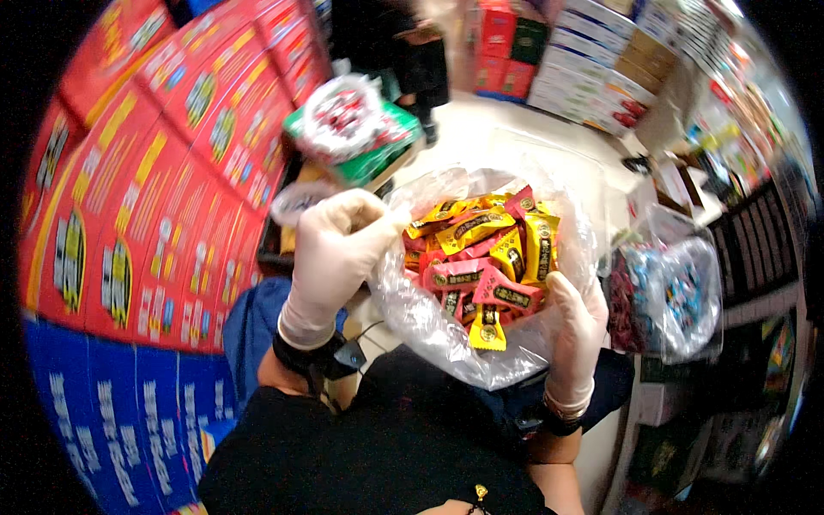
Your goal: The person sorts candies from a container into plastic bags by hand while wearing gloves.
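Hands [336, 256] hold bag [491, 367] of probable sweets [508, 293]

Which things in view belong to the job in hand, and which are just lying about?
Job:
clear plastic bag, held by left grip and right grip
yellow- and red-wrapped candies inside it

Lying about:
red cartons and blue cartons, left
bag of red-and-white pieces, on green box
bag of blue-wrapped pieces, right

Yellow and pink wrappers [463, 273]
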`<state>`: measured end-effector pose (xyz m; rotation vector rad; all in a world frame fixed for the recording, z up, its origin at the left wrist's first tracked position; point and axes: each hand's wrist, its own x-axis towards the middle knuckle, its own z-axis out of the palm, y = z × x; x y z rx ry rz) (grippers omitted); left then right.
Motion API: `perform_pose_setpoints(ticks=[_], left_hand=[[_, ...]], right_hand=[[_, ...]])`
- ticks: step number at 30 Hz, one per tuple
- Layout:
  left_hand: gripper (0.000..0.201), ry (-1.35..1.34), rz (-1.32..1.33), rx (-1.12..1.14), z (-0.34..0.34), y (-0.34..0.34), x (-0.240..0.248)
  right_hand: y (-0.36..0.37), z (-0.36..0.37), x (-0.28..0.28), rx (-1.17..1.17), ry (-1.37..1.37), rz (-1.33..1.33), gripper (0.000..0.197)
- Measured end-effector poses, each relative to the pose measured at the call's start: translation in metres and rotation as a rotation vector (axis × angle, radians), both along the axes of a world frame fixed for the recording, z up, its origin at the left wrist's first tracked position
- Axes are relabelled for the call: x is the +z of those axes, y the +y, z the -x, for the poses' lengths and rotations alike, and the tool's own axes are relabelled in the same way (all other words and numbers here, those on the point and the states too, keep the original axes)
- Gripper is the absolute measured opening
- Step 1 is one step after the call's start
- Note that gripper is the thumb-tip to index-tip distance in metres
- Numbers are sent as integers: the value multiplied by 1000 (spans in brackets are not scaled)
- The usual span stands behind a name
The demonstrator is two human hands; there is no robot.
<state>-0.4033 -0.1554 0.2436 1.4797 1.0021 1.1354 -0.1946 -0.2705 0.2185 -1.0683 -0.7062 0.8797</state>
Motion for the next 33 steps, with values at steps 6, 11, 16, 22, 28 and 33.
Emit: perform_pose_setpoints(ticks=[6, 11, 16, 22, 28, 33], left_hand=[[16, 168, 13, 91, 57, 30, -24], [16, 283, 7, 227, 77, 33, -11], [19, 427, 66, 276, 115, 26, -36], [27, 729, 151, 254, 122, 21, -113], [29, 698, 216, 135, 115, 48, -162], [27, 627, 103, 271, 142, 82, -143]], right_hand=[[36, 36, -25, 190, -97, 130, 41], [53, 64, -43, 333, -37, 168, 41], [60, 94, -93, 437, -197, 268, 36], [44, 100, -164, 517, -180, 525, 33], [42, 98, -191, 414, -66, 462, 40], [79, 129, -161, 443, -421, 358, 51]])
